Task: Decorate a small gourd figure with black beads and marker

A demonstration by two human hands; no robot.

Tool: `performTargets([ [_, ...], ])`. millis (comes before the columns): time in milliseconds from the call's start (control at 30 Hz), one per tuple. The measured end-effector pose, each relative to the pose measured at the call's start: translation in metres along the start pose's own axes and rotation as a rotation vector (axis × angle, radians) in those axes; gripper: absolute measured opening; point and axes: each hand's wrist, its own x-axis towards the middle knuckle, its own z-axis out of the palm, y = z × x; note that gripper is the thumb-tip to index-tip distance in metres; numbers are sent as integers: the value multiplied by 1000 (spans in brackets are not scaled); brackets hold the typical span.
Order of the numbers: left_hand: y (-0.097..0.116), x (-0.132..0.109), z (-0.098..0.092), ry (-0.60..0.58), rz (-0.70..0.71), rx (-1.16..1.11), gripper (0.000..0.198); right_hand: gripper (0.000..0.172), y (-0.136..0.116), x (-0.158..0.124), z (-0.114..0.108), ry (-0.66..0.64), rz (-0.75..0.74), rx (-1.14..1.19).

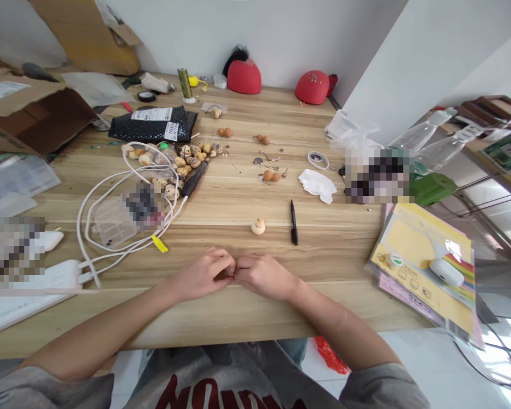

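Observation:
My left hand (206, 274) and my right hand (266, 275) meet near the table's front edge. Both have bent fingers, and their fingertips press together at one spot. Whatever may be pinched there is too small or hidden to make out. Just beyond the hands stands a small pale gourd (258, 227) with a rounded top. To its right lies a black marker pen (293, 222). Farther back are small brown gourds (271, 176), with tiny metal bits (272, 167) scattered near them.
At left, a white cable (82, 210) loops around a clear plastic box (111, 224). Mottled gourds (191, 159) are heaped by a black pen-shaped tool (195, 180). A tape roll (327, 165) and crumpled tissue (318, 185) lie right of centre. A yellow folder (404, 238) sits at the right edge.

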Motion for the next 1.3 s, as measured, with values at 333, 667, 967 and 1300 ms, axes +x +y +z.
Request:
performTargets([
  [333, 1, -2, 3, 21, 7, -14, 5, 23, 0, 1, -1, -18, 35, -6],
  [667, 1, -3, 8, 83, 69, 68, 7, 25, 0, 0, 0, -51, 69, 53],
  [967, 0, -2, 10, 150, 148, 206, 10, 24, 0, 0, -2, -88, 130, 150],
  [1300, -4, -3, 5, 111, 187, 157, 14, 29, 0, 2, 4, -3, 40, -41],
])
